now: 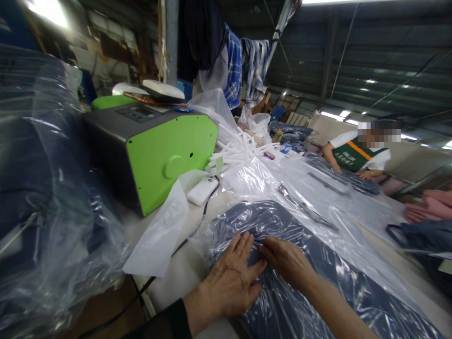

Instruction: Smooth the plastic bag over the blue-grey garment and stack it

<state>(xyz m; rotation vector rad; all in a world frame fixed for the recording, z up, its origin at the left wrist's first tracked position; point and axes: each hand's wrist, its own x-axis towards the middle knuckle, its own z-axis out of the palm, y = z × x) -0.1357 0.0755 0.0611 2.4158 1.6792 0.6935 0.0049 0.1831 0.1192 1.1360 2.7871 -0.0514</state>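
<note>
My left hand [231,278] lies flat, fingers spread, on a dark blue garment in a clear plastic bag [282,226] at the near edge of the white table [176,273]. My right hand [287,259] rests palm down just beside it, fingertips pointing left and touching the bag's crinkled film near the left hand's fingers. Neither hand holds anything.
A green and grey machine [155,150] stands to the left, with a white remote-like device [202,190] and loose plastic sheet [160,230] beside it. Bagged dark garments [42,188] pile at far left. White plastic strips [236,146] lie behind. A person in a green vest [356,155] works across the table.
</note>
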